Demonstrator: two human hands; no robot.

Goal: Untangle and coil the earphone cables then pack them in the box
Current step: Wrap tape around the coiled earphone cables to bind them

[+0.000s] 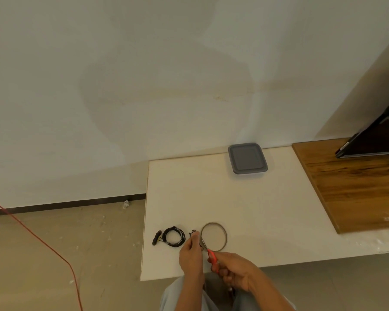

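Person seated at the near edge of a white table (234,198). Left hand (191,257) pinched narrow on a small dark bundle of earphone cable (193,233) at its fingertips, just left of a tape roll (213,236). Right hand (234,271) closed around red-handled scissors (212,258), blades toward the roll.

Coiled black earphones (173,237) lie flat on the table, just left of the left hand, not touching it; a short dark piece (156,237) sits beside them.

Cable should be light, limp and springy (coils will want to open); best pinched across the whole loop, not by one strand. Thin wire, so keep blades clear.

Grey box (247,158), lid on, stands well away at the table's far edge.
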